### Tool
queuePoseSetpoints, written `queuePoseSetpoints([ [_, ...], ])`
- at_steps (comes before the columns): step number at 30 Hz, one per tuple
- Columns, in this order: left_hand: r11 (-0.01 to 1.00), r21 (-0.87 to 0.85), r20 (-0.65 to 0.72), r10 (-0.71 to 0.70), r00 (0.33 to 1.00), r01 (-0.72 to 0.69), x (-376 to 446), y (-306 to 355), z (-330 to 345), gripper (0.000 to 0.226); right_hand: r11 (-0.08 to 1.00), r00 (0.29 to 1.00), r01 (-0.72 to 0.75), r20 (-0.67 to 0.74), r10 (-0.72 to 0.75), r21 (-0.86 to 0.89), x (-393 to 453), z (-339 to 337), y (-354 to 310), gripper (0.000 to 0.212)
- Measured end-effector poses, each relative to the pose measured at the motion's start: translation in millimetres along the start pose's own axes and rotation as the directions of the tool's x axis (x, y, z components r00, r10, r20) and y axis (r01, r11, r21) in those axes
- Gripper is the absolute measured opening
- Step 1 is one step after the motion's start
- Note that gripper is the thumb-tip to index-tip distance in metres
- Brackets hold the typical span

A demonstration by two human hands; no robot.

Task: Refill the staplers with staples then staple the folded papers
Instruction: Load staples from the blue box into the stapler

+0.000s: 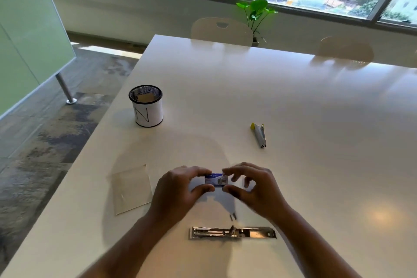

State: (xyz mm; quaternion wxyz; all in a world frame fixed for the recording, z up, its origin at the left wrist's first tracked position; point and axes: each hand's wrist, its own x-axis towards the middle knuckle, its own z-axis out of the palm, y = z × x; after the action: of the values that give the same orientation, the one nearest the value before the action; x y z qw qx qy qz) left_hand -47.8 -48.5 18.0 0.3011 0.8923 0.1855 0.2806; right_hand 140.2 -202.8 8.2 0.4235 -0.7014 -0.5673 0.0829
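staple box (216,179) in left hand (180,189) grip (right hand (252,189) touching)

Your left hand (178,189) and right hand (255,189) are bare, no gloves, rings or watch, forearms uncovered too.

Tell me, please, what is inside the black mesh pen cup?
Inside the mesh pen cup, a folded piece of tan paper shows near the rim. The white label hides anything lower.
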Motion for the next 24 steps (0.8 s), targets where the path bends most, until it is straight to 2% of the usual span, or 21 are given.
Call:
queuePoseSetpoints([
  [2, 0.997, 0.083, 0.005, 0.009, 1.0, -0.009, 6.0, -3.2, 0.3, 0.038, 0.992, 0.997, 0.026, 0.071, -0.017, -0.125, 11.7, -4.3, -3.0, 0.049],
  [5, 0.984, 0.177, -0.007, 0.006, 1.0, -0.005, 21.4, -14.5, 1.0, 0.044, 0.964, 0.989, 0.054, 0.144, -0.017, -0.259, 40.0, -9.4, -7.3, 0.038],
  [8, 0.963, 0.264, -0.029, -0.055, 0.998, 0.061, 43.4, -32.5, -3.7, 0.059, 0.976, 0.997, -0.014, 0.074, 0.031, -0.216, 76.6, -7.9, -9.0, 0.03],
  [11, 0.904, 0.403, 0.032, -0.171, 0.985, 0.144, 63.4, -53.3, -6.5, 0.071, 0.968, 0.995, -0.1, -0.02, 0.098, -0.231, 116.4, -2.0, -1.8, 0.028],
  [14, 0.878, 0.459, 0.102, -0.207, 0.973, 0.139, 68.9, -69.0, -1.0, 0.071, 0.949, 0.982, -0.186, -0.031, 0.184, -0.254, 156.4, 10.3, 11.7, 0.032],
  [19, 0.857, 0.497, 0.14, -0.232, 0.963, 0.135, 70.6, -76.1, 6.0, 0.072, 0.919, 0.953, -0.302, -0.052, 0.299, -0.254, 205.4, 31.2, 35.4, 0.03],
  [24, 0.845, 0.518, 0.159, -0.247, 0.956, 0.132, 72.0, -77.5, 7.8, 0.072, 0.909, 0.927, -0.375, -0.067, 0.369, -0.184, 238.8, 46.0, 46.9, 0.026],
])
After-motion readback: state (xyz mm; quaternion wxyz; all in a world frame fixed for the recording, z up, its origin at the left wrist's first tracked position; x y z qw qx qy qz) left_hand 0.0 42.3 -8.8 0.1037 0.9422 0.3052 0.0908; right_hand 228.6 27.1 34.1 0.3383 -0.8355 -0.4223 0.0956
